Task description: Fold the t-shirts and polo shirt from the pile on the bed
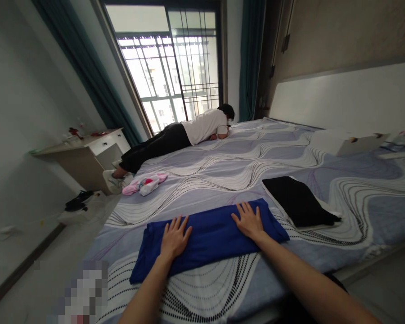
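Note:
A blue cloth (209, 236), folded into a long strip, lies across the near part of the bed. My left hand (174, 237) rests flat on its left half with the fingers spread. On the right half, my right hand (249, 220) also lies palm down, fingers apart. Neither hand grips the fabric. To the right of the blue cloth is a folded black garment (299, 200) on top of something white. A small pink and white garment (146, 184) lies crumpled at the bed's left edge.
A person (202, 128) lies across the far side of the patterned bed (222, 180). A white box (347, 140) sits near the headboard (351, 94). At the left stand a small desk (87, 155) and dark shoes (79, 200) on a box.

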The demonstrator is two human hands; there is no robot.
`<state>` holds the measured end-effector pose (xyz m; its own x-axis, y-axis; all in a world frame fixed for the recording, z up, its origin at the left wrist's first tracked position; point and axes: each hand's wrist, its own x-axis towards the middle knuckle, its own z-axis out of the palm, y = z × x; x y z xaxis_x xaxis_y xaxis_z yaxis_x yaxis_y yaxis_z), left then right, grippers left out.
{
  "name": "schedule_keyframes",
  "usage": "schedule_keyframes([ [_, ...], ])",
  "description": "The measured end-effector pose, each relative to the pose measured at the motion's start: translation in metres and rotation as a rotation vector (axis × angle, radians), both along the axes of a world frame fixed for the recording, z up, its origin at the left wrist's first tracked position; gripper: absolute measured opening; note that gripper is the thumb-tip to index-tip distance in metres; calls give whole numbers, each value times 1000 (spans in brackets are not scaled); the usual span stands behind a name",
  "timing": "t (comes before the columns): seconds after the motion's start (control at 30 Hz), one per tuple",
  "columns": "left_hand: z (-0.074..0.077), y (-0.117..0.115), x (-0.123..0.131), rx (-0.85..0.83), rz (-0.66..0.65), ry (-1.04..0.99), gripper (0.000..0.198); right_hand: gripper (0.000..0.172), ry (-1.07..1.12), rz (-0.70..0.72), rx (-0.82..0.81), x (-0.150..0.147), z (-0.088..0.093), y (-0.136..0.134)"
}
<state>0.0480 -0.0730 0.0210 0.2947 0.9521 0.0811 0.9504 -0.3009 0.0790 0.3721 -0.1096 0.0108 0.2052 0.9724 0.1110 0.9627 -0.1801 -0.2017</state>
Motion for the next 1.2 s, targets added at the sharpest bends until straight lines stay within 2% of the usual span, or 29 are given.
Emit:
schedule_keyframes([
  [0.13, -2, 12, -51, 7, 165, 58, 57, 63, -16, -150, -63, 57, -5, -3],
  [0.2, -3, 14, -64, 19, 192, 83, 58, 63, -12, -180, -73, 71, -8, -6],
  [0.27, -1, 14, -66, 14, 214, 103, 58, 64, -12, -189, -74, 76, -10, -7],
  [0.4, 10, 5, -40, -33, 343, 123, 61, 65, -18, -188, -69, 73, -13, -6],
  [0.47, 13, -3, -18, 19, 374, 120, 64, 64, -23, -187, -65, 73, -15, -5],
  [0.5, 13, -8, -6, 55, 337, 112, 64, 64, -25, -186, -63, 74, -15, -5],
  [0.6, 5, -23, 22, 90, 111, 63, 62, 63, -28, -188, -65, 75, -13, -6],
  [0.67, -1, -28, 31, 62, 52, 36, 61, 62, -37, -222, -73, 69, -5, -6],
  [0.77, -4, -31, 35, 52, 75, 28, 63, 59, -94, -249, -13, 39, 10, -6],
  [0.8, -4, -30, 34, 56, 77, 27, 63, 58, -108, -198, 29, 23, 14, -6],
  [0.87, -3, -30, 33, 58, 73, 24, 63, 59, -87, -10, 74, -11, 18, -7],
  [0.93, -4, -30, 29, 62, 62, 18, 62, 60, -20, 155, 39, -39, 15, -9],
  [0.97, -4, -30, 26, 57, 58, 18, 61, 61, 9, 188, 10, -47, 11, -11],
  [1.03, -3, -29, 13, 32, 89, 21, 59, 64, 33, 158, -25, -49, 4, -13],
  [1.1, -1, -27, -6, 9, 173, 29, 58, 64, 14, 75, -32, -33, -2, -14],
  [1.2, 2, -23, -45, -13, 304, 47, 60, 62, -40, -44, -58, 10, -4, -16],
])
